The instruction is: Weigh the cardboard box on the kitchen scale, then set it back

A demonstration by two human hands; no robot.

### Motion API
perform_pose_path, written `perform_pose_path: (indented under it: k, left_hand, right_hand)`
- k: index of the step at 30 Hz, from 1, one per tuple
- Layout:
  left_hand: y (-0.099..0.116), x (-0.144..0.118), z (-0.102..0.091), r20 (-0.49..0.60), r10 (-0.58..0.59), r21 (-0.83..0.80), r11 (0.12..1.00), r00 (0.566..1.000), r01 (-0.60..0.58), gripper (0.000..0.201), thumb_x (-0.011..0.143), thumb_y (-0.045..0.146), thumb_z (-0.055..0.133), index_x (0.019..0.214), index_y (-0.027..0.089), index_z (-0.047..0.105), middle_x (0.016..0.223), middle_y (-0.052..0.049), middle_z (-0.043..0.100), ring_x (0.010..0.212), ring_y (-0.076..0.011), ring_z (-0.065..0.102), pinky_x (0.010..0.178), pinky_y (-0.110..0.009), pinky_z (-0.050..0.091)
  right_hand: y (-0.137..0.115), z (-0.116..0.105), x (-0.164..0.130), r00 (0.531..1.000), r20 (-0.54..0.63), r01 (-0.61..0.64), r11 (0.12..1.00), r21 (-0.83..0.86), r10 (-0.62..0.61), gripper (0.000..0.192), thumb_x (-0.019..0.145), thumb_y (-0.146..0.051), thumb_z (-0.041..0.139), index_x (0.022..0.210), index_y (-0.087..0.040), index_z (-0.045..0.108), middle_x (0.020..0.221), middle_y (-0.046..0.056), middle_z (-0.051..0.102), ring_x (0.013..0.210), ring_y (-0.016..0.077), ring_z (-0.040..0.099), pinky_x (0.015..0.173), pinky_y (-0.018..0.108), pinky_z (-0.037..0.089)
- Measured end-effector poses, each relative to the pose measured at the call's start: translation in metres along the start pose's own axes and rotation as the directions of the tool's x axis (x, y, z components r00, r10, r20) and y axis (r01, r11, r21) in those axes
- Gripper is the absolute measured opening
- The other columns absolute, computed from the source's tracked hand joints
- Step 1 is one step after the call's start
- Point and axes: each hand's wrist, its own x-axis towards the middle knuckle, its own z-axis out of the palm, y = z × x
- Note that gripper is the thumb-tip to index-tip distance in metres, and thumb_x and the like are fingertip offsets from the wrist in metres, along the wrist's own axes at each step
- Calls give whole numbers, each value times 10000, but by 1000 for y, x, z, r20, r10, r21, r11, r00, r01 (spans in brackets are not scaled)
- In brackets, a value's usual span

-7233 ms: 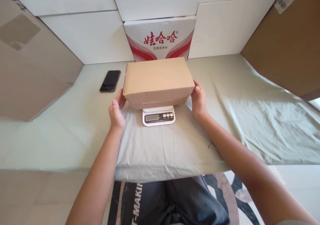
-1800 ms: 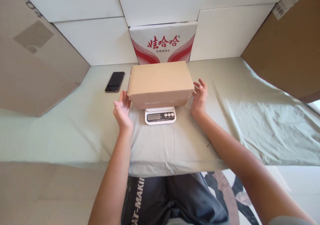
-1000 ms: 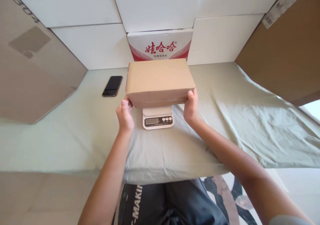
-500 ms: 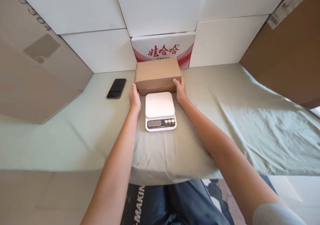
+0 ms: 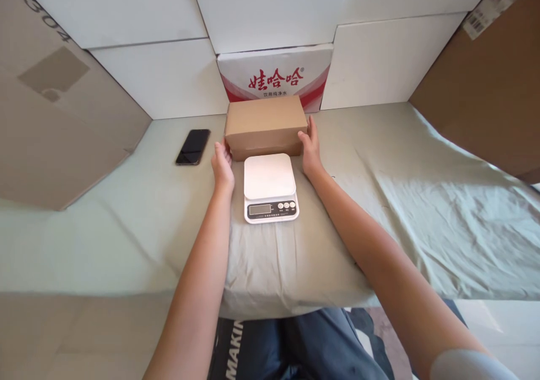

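A closed brown cardboard box (image 5: 265, 125) rests on the cloth behind a white kitchen scale (image 5: 270, 177). The scale's platform carries nothing, and its display (image 5: 260, 209) looks blank. My left hand (image 5: 222, 166) is at the box's left end, fingers loosely extended beside it; its thumb stands off the cardboard. On the other end, my right hand (image 5: 311, 150) is open, with fingers stretched upward along the side and the thumb by the front right corner. Whether the fingertips still touch the box, I cannot tell.
A black phone (image 5: 193, 147) lies left of the box. Behind stands a white and red carton (image 5: 276, 67) among white panels (image 5: 379, 65). Large cardboard boxes flank the surface at left (image 5: 63, 126) and right (image 5: 485, 98). Greenish cloth (image 5: 371, 211) covers the surface, wrinkled at right.
Both hands have loosened from the box and moved slightly outward, left hand to the left and right hand to the right. The box and scale stay in place; the view shifts slightly.
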Motion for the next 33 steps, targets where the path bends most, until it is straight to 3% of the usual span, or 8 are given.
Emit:
perform_pose_path:
  k: [4, 10, 17, 24, 33]
  left_hand:
    - [4, 3, -13, -66, -6, 21, 1000, 998, 8, 1013, 914, 916, 368, 1545, 165, 621, 1685, -240, 505, 1604, -322, 459, 1317, -469, 359]
    - [8, 3, -15, -88, -10, 7, 1000, 996, 11, 936, 954, 879, 332, 1538, 211, 630, 1688, -210, 514, 1599, -310, 472, 1321, -482, 351]
    - [12, -3, -6, -56, -38, -18, 999, 998, 37, 899, 992, 827, 363, 1544, 166, 621, 1686, -221, 509, 1587, -282, 492, 1320, -420, 359]
    - [11, -8, 1, 27, -27, -17, 999, 999, 27, 862, 997, 798, 433, 1531, 151, 633, 1655, -197, 551, 1548, -292, 544, 1304, -427, 388]
    - [9, -9, 3, 71, 10, -5, 1000, 997, -10, 841, 969, 818, 477, 1468, 173, 684, 1608, -163, 616, 1530, -287, 568, 1291, -411, 414]
  right_hand:
    - [4, -22, 10, 995, -80, -63, 998, -3, 62, 915, 745, -732, 714, 1536, -342, 470, 1793, 44, 356, 1722, 282, 253, 1428, 564, 192]
    - [2, -34, 13, 985, -142, -98, 995, -5, 96, 846, 768, -696, 700, 1503, -332, 489, 1775, 58, 398, 1698, 266, 316, 1418, 583, 187]
    - [1, -24, 7, 992, -71, -109, 994, -4, 108, 837, 719, -699, 747, 1436, -311, 558, 1731, 63, 486, 1654, 289, 398, 1409, 568, 255]
    - [-10, -7, -8, 988, 152, 10, 999, -37, -5, 536, 839, -534, 656, 1309, -279, 652, 1539, 39, 685, 1495, 290, 575, 1366, 504, 378]
    - [-21, 2, -17, 990, 136, -3, 989, -149, 23, 487, 826, -465, 620, 1278, -285, 625, 1494, 50, 690, 1452, 315, 571, 1346, 524, 388]
